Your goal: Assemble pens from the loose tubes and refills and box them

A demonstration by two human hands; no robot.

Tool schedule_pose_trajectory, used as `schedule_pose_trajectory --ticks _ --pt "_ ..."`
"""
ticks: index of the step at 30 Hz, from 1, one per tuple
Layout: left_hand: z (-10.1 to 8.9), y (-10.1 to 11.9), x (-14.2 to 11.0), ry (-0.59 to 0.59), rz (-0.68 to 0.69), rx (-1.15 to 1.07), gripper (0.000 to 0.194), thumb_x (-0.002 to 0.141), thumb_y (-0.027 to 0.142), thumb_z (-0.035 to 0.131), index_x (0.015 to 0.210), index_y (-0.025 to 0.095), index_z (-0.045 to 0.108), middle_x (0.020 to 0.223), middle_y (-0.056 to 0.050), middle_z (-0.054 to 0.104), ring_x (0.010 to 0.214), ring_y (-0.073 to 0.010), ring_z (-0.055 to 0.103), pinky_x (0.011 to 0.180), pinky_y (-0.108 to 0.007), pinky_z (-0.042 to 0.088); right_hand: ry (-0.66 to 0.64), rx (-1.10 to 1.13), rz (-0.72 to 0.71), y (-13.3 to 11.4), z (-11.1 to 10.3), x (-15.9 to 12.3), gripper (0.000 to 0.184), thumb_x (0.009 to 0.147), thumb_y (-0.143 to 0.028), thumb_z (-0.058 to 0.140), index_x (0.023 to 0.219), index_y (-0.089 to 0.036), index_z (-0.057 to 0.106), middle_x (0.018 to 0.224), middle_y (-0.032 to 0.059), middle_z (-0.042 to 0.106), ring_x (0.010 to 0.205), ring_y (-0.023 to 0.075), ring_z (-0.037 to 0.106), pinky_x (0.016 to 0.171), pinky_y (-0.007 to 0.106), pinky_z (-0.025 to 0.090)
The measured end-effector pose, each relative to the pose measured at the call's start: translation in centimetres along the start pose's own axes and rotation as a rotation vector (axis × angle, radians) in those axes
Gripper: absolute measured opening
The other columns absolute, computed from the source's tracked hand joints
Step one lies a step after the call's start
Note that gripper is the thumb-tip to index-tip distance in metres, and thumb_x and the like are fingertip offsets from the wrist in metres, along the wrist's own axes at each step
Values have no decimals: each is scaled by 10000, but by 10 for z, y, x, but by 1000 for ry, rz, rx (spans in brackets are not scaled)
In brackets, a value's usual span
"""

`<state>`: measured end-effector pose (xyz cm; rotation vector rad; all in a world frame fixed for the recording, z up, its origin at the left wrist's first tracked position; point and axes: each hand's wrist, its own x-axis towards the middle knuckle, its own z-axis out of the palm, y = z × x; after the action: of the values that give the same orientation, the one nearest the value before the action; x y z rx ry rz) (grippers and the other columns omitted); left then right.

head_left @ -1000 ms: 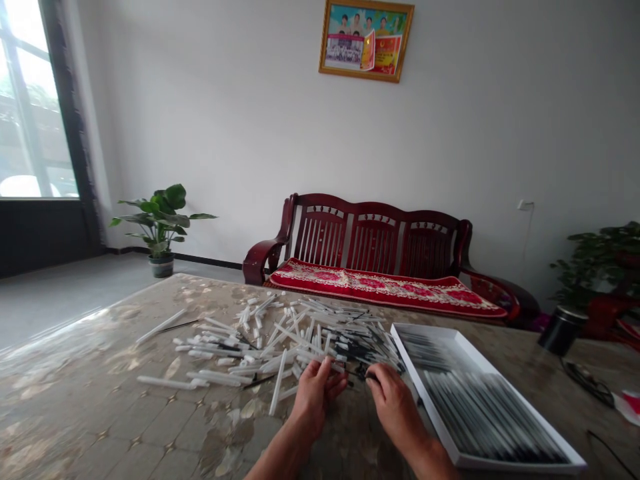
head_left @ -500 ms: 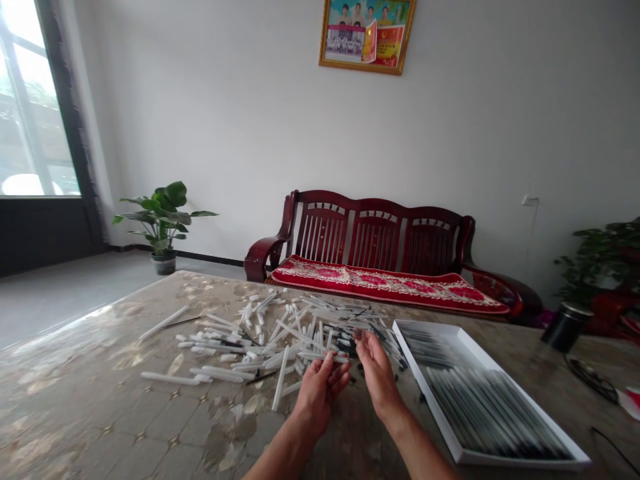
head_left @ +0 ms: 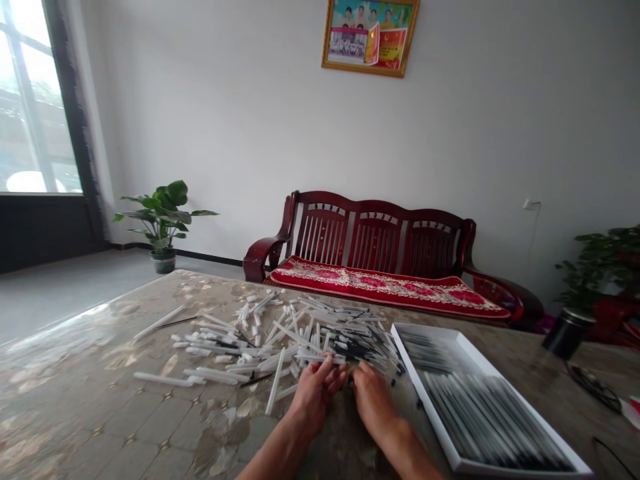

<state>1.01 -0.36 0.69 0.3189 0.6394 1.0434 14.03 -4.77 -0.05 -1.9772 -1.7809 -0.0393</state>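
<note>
"What are the hands doing in the head view?"

"The left hand (head_left: 314, 390) is pinching a white tube (head_left: 337, 360) between its thumb and fingers; the tube is lying sideways in its grip, above the table (head_left: 165, 420), and is pointing toward the right hand (head_left: 373, 397)."

"And what is the right hand doing?"

"It is curling its fingers in, just beside the tube's end; its fingertips are hiding, so I cannot tell if it is pinching something or touching the tube."

"What is lying past the hands?"

"A messy pile of white tubes (head_left: 295, 335) is spreading out there and over to the left, with many tubes crossing each other; black sticks (head_left: 353, 350) are lying on the pile's right side; some tiny black bits (head_left: 393, 383) are sitting between the right hand and a low white box (head_left: 433, 409)."

"What is the box holding?"

"Lots of thin sticks (head_left: 495, 417) are lying in it side by side, in a far bunch and a near bunch; a black can (head_left: 569, 333) is sitting farther right."

"What is showing behind the table?"

"A dark red bench (head_left: 377, 243) is standing there, and a flowery red mat (head_left: 390, 287) is covering its seat; a green plant (head_left: 163, 217) is growing on the left; a gold-framed picture (head_left: 371, 43) is hanging on the wall (head_left: 225, 113)."
</note>
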Motion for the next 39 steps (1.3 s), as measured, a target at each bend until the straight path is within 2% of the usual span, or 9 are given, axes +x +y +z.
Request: schedule_pose_trajectory --ticks 2,5,9,14,20,25,28,34,39 --pt "-1 -1 0 1 2 4 83 876 72 624 874 138 573 720 -58 725 641 -150 736 626 -241 616 89 154 25 4 0 0 221 767 -65 510 781 -201 685 883 94 705 841 248 684 753 323 507" --pt "-1 -3 0 2 9 8 96 860 79 652 859 140 578 720 -56 723 627 -144 730 624 -236 613 174 564 138 8 0 1 98 793 -229 563 794 -211 659 794 63 698 761 243 674 696 341 535" --pt "2 -5 -4 14 9 20 89 888 64 602 843 139 580 704 -50 717 620 -131 725 633 -228 613 151 1055 332 8 0 1 241 729 -427 668 836 -212 650 779 39 684 662 222 657 551 320 544" --pt "3 -6 -7 21 6 28 97 888 49 590 844 136 588 708 -55 719 629 -134 727 638 -231 617 165 1279 373 1 -5 0 310 666 -440 760 858 -214 670 761 9 672 633 186 643 550 295 545" --pt "4 -5 -5 9 24 9 111 846 45 652 824 138 596 723 -60 726 634 -147 733 624 -226 616 167 1363 421 -4 -2 -3 385 650 -475 775 887 -194 663 797 36 714 676 215 683 571 317 570" --pt "3 -4 -5 6 38 5 107 852 42 642 823 138 606 712 -56 730 633 -142 733 617 -215 613 156 1290 352 -2 4 -6 338 752 -505 678 913 -211 636 936 73 740 790 255 718 603 345 592" --pt "2 -4 -4 7 46 5 113 840 33 653 819 136 612 710 -55 731 640 -149 737 625 -222 615 176 1227 322 -1 5 -4 334 737 -506 689 873 -206 635 877 80 742 753 260 719 616 366 600" --pt "1 -5 -5 -10 48 24 109 851 37 639 829 139 606 720 -57 729 654 -152 736 636 -236 615 254 1013 215 1 11 -2 225 747 -400 661 839 -200 708 834 75 736 709 229 688 589 321 577" --pt "-1 -6 -4 -18 65 38 126 819 57 690 843 147 605 748 -54 734 680 -161 740 648 -251 615 293 970 190 2 16 -4 215 743 -320 649 902 -188 705 862 71 745 745 219 691 661 314 574"
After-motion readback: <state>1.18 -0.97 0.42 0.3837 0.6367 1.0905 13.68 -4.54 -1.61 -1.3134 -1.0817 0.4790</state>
